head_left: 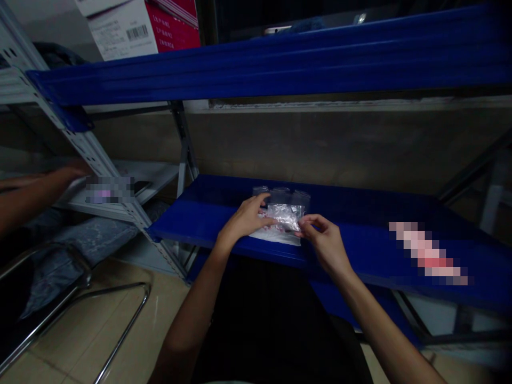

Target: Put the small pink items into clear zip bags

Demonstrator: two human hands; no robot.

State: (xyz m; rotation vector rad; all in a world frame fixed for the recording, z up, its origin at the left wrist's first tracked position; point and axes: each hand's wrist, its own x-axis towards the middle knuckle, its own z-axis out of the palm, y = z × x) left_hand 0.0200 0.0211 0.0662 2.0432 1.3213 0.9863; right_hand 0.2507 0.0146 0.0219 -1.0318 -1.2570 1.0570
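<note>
A small clear plastic bag (pixel 285 215) lies on a blue shelf (pixel 360 213) in front of me, on a stack of similar bags (pixel 276 234). My left hand (pixel 246 217) rests on the bag's left side, its fingers curled over the edge. My right hand (pixel 324 234) pinches the bag's right edge between thumb and forefinger. More clear bags (pixel 280 193) lie just behind.
A second blue shelf (pixel 280 64) runs overhead with a white and red carton (pixel 140 24) on it. Another person's arm (pixel 36 186) reaches onto a grey shelf (pixel 152 176) at the left. A metal chair frame (pixel 80 298) stands at the lower left.
</note>
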